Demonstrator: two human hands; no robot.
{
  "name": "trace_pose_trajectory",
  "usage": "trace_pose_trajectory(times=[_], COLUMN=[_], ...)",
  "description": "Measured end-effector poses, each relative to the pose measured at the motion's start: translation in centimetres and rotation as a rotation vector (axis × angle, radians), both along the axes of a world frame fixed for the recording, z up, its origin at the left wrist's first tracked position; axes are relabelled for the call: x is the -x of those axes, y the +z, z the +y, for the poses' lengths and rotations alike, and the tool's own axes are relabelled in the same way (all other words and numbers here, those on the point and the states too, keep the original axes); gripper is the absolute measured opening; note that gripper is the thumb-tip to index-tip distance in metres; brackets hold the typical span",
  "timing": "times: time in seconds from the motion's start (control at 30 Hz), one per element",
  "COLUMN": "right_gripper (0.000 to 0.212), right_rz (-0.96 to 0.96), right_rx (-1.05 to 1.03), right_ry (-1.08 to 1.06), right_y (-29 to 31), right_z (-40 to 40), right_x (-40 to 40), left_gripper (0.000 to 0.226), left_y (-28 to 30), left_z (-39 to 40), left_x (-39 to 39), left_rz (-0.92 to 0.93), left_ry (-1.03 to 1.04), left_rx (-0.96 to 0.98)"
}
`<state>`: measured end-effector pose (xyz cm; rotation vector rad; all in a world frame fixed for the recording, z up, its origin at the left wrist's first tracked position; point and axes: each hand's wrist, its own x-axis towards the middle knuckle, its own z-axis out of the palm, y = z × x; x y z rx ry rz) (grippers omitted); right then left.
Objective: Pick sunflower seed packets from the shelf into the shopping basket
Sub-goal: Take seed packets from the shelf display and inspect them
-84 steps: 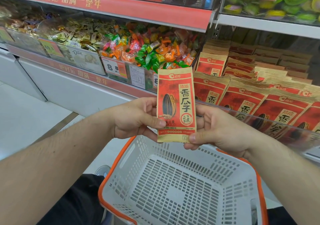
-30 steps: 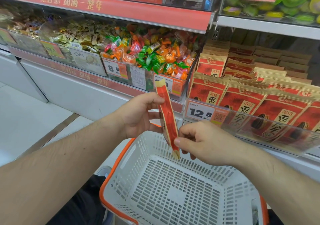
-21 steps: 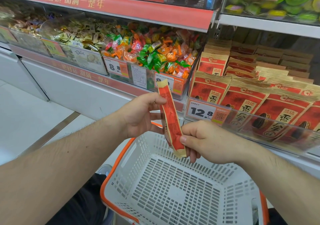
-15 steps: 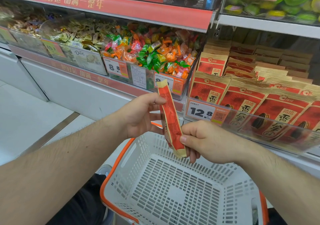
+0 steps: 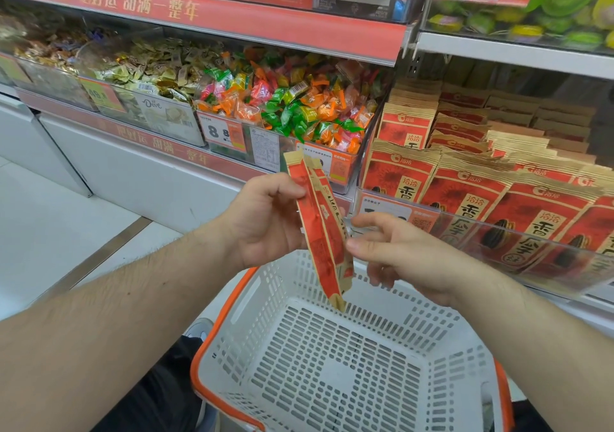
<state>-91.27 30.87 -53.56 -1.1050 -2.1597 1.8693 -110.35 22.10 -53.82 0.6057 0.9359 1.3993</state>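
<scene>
White slotted plastic shopping basket with orange rim (image 5: 229, 302) sits lowest and nearest, nothing visible inside it. Its near right corner runs out of frame, and its support is hidden.

Just above its far wall: red and kraft-paper sunflower seed packet (image 5: 320, 232), held edge-on and tilted, lower end over the basket mouth. There appear to be two layers or two packets pressed together; edge-on, cannot tell which.

Left hand (image 5: 265, 222) grips the packet's upper part, thumb over the near face, other fingers curled behind. Right hand (image 5: 405, 252) sits beside the lower part, thumb tip touching the edge, index finger extended and the rest loosely curled. Whether it truly pinches the packet or only steadies it cannot be told.

Judgement: step in hand is the drop into the basket. Best done by lowering the bottom end past the rim before letting go, so the packet lands flat rather than catching the wall; release the right side first, then the left.

Beyond, on the shelf to the right: rows of matching red seed packets (image 5: 465, 195) behind a clear plastic lip (image 5: 498, 232). The price tag there is partly covered by the fingers. Further left, bin of bright wrapped candies (image 5: 292, 109). Upper shelf labels are cut off at top.
</scene>
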Motion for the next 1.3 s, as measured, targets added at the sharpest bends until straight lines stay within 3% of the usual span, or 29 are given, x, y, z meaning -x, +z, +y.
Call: trace_pose_trajectory(times=[0.13, 0.2, 0.27, 0.37, 0.53, 0.7, 0.93, 1.3], right_gripper=[0.052, 0.041, 0.032, 0.026, 0.014, 0.028, 0.031, 0.021], right_rz=[0.129, 0.148, 0.145, 0.108, 0.187, 0.291, 0.394, 0.305], right_rx=[0.144, 0.09, 0.006, -0.146, -0.297, -0.381, -0.213, -0.252], right_ry=[0.093, 0.085, 0.013, -0.043, -0.147, -0.244, -0.243, -0.21], right_y=[-0.4, -0.7, -0.8, -1.0, -0.2, 0.6, 0.7, 0.8], right_z=[0.0, -0.1, -0.1, -0.4, -0.3, 0.6, 0.6, 0.5], right_x=[0.1, 0.3, 0.4, 0.5, 0.4, 0.0, -0.2, -0.1], left_gripper=[0.059, 0.059, 0.043, 0.028, 0.023, 0.025, 0.031, 0.029], left_y=[0.2, 0.3, 0.4, 0.3, 0.2, 0.0, 0.1, 0.1], left_z=[0.0, 0.0, 0.0, 0.2, -0.1, -0.3, -0.3, -0.3], left_x=[-0.2, -0.2, -0.5, -0.7, -1.1, -1.4, -1.4, -1.1], left_rz=[-0.033, 0.005, 0.049, 0.25, 0.356, 0.369, 0.357, 0.332], left_ry=[-0.021, 0.019, 0.108, 0.226, 0.187, 0.097, 0.062, 0.097], left_rx=[-0.049, -0.036, -0.032, 0.001, -0.001, 0.024, 0.019, 0.032])
